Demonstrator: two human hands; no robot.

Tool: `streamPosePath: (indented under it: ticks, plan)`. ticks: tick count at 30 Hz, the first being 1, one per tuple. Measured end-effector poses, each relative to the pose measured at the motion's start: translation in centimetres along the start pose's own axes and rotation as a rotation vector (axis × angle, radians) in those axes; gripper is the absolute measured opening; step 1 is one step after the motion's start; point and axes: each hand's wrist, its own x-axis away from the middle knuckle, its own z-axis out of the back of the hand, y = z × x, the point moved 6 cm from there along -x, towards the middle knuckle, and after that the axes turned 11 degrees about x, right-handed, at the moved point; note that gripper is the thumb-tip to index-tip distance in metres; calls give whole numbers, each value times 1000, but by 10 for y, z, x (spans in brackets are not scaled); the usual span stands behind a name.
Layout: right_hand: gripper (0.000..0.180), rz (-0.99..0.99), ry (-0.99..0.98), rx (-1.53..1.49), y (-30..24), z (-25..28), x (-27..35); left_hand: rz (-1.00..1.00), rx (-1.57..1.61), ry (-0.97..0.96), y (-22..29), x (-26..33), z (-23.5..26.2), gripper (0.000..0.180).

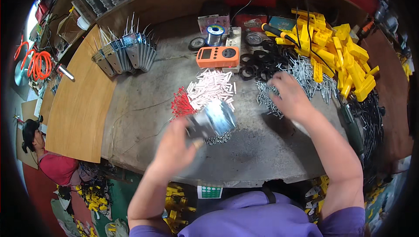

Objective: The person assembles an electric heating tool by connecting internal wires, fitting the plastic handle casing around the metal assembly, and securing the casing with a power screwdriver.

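My left hand [172, 147] is closed on a shiny metal plate part [220, 117], smeared by motion, with a darker end near my fingers. It hangs over small nuts [218, 139] and the near edge of a pile of white sleeves [211, 86]. Red-tipped leads [181, 103] lie beside those sleeves. Over the small screws [265, 95] at the right, my right hand [291, 95] reaches with bent fingers; thumb and fingers look apart, slightly blurred, with nothing visible between them. Longer screws [307, 73] are heaped just beyond it.
An orange meter [217, 57] stands by a power strip [233, 40] and solder spool [214, 35]. Black rings [257, 64] and yellow plastic housings [345, 58] lie at right, with a screwdriver [279, 33]. Metal brackets [124, 53] stand far left. A person [54, 163] sits at left.
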Motion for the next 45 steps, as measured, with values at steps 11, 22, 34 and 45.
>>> streamPosePath:
  ticks: [11, 22, 34, 45]
  plan:
    - [18, -41, 22, 234, 27, -30, -31, -182, -52, -216, 48, 45, -62, 53]
    - [28, -156, -270, 49, 15, 62, 102, -247, 89, -194, 61, 23, -96, 62]
    - [29, 177, -348, -103, 26, 59, 97, -161, 171, -161, 63, 24, -95, 66]
    - [46, -308, -262, -991, -14, 48, 140, -199, 254, -168, 72, 22, -99, 71]
